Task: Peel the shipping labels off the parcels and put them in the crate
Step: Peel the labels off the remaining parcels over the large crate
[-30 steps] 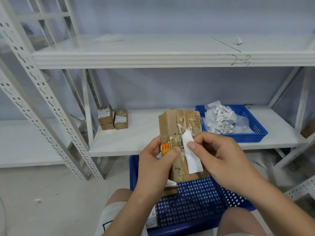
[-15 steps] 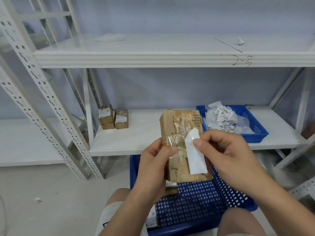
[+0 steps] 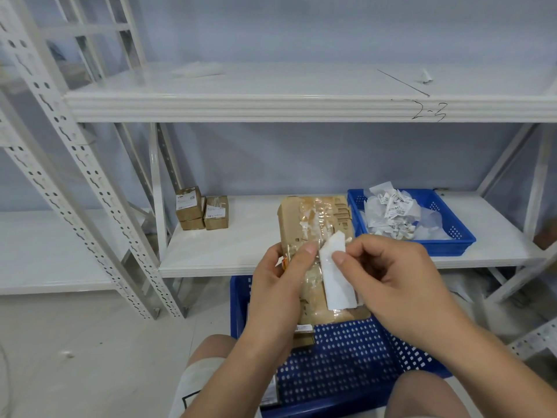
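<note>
In the lower middle of the frame the left hand [image 3: 280, 285] holds a brown taped parcel [image 3: 316, 218] upright, thumb across its front. Just to its right, the right hand [image 3: 391, 285] has a pinching grip on a white label [image 3: 336, 282] near the strip's top. The label's lower end lies against the parcel, perhaps stuck there, though the view is too soft to tell. Below the hands a perforated blue crate [image 3: 346, 357] sits between the person's knees. At centre right a second blue crate [image 3: 446, 247] on the lower shelf [image 3: 235, 251] holds crumpled labels [image 3: 391, 212]. Small boxes [image 3: 202, 211] stand at that shelf's left end. The upper shelf [image 3: 241, 107] has "2-3" handwritten on its edge.
</note>
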